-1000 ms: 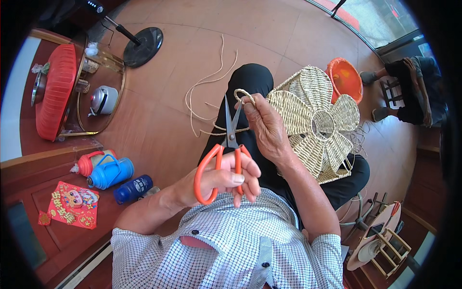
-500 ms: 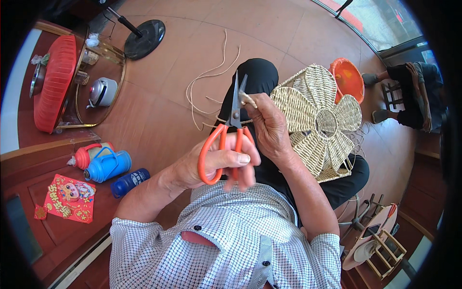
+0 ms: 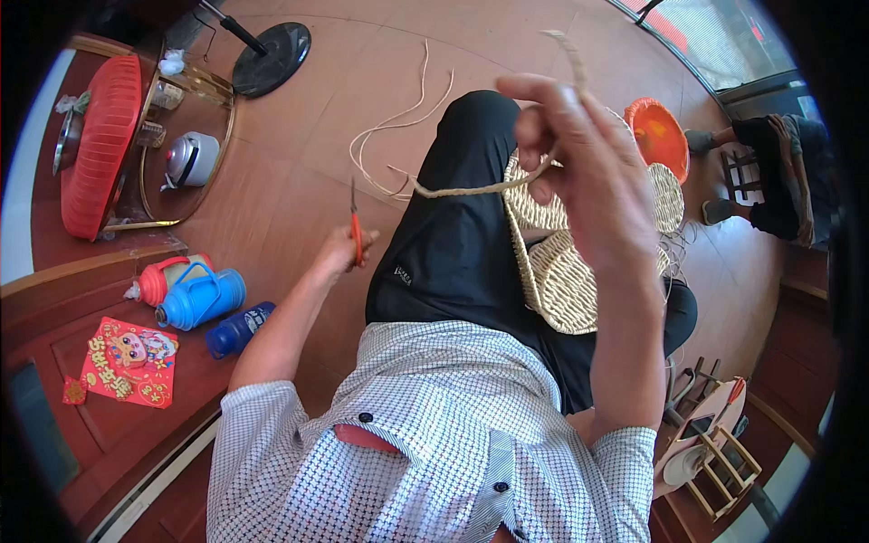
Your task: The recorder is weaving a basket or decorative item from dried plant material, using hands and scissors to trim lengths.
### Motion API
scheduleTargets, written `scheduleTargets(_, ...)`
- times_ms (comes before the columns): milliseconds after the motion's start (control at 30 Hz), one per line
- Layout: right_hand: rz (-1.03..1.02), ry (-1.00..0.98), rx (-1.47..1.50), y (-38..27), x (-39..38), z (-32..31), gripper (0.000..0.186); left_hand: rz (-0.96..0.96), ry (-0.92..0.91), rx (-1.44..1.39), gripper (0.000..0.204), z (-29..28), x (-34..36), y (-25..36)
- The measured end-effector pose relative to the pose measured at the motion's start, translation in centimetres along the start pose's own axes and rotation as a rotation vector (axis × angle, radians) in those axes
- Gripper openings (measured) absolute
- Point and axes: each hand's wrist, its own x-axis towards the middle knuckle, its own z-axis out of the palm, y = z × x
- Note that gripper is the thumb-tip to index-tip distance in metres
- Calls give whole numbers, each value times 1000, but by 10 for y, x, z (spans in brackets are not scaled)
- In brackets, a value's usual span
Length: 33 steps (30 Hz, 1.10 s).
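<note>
Withdrawing scissors (image 3: 357,237): my left hand (image 3: 339,250) grips them.
Cord (image 3: 471,191): lifted, gripped by my right hand (image 3: 599,172), seemingly free to work.

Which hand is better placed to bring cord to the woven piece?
Likely the right hand: it holds the cord over the woven piece; the left hand, farther off, holds the scissors.

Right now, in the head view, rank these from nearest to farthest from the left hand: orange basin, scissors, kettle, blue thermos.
1. Scissors, in the left hand
2. Blue thermos, lower left
3. Kettle, upper left
4. Orange basin, far right
</note>
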Motion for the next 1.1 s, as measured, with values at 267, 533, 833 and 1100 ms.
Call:
scheduleTargets(267,104,-109,743,-17,-39,-30,47,-203,-135,203,28,46,127,-171)
scheduleTargets(533,188,1,842,7,-58,-26,45,-66,224,267,39,75,122,-142)
scheduleTargets(833,222,80,891,36,-64,-22,44,996,-162,-101,47,80,-85,119)
scheduleTargets(1100,51,573,595,68,-120,-266,29,838,-285,-241,29,-22,-67,208)
